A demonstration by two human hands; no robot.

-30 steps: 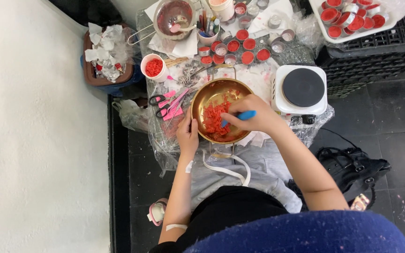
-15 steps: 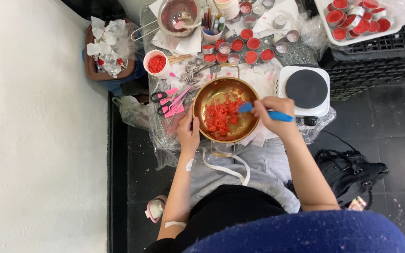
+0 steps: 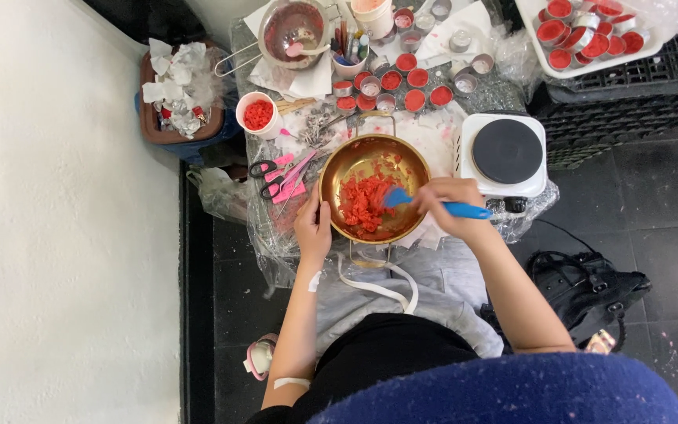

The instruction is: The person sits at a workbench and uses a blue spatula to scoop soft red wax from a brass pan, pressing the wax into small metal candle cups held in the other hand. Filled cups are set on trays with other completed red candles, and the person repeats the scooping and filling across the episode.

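Note:
A brass-coloured pot [image 3: 390,159] stands on the small table in front of me, holding a heap of red wax chunks [image 3: 362,202]. My left hand [image 3: 313,228] grips the pot's left rim. In my right hand [image 3: 449,206] is a blue spatula [image 3: 433,204], its blade lying in the red chunks at the pot's right side.
A white single hotplate [image 3: 505,152] sits right of the pot. Small tins of red wax [image 3: 402,82] line the table behind it, with a white cup of red bits [image 3: 258,115], scissors [image 3: 264,169], a metal jug [image 3: 292,27] and a white tray of tins [image 3: 586,27]. A black bag [image 3: 590,283] lies on the floor.
My right hand has drawn back from over the pot's middle to its right rim, pulling the spatula with it. The red chunks now lie gathered left of the blade. The left hand stayed on the rim.

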